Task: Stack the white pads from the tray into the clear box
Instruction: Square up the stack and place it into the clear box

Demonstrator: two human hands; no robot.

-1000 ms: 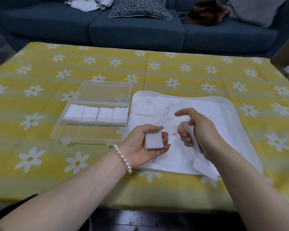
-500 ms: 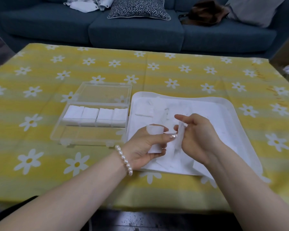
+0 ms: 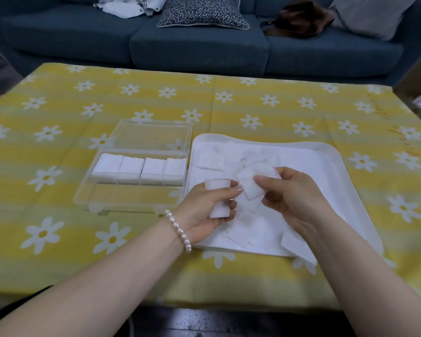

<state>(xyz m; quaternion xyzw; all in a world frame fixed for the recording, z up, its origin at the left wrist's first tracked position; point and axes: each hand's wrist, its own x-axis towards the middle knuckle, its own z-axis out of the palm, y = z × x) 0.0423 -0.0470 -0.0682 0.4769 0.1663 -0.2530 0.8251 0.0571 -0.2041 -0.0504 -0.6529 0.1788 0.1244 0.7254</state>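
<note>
Left hand [image 3: 206, 205], lower centre of frame, palm turned up and inward, fingers curled round a small stack of pads [image 3: 218, 199]; thumb tip lies across its front. The stack stands roughly upright in the grip, top end poking out above the fingers. A pearl bracelet [image 3: 179, 229] sits on that wrist.

Right hand [image 3: 293, 198], just right of the left, pinches a single pad [image 3: 252, 184] between thumb and fingertips. That pad is thin, square, tilted, and nearly touching the left thumb tip; can't tell if it actually touches. Both forearms come in from the bottom corners, bare; both hands hover above the near-left part of the tray [image 3: 336, 164].

The tray is white, shallow, rounded corners, centre-right of frame. Loose pads [image 3: 210, 160] are scattered flat across it, overlapping, hard to count as white on white. One pad [image 3: 298, 248] hangs over the tray's near edge, under the right forearm.

The clear box [image 3: 100, 195] sits just left of the tray, nearly touching it, lid [image 3: 153, 135] open and lying flat toward the back. The middle strip of the box holds four stacks [image 3: 140, 167] side by side in a tight row. The near strip shows only tablecloth through the plastic.

Everything rests on a yellow striped tablecloth [image 3: 58, 113] with white daisies. A blue sofa [image 3: 199, 49] runs along the top of frame, with a patterned cushion [image 3: 202, 12], white cloth [image 3: 129, 6] upper left, and a brown bag [image 3: 299, 20] upper right.
</note>
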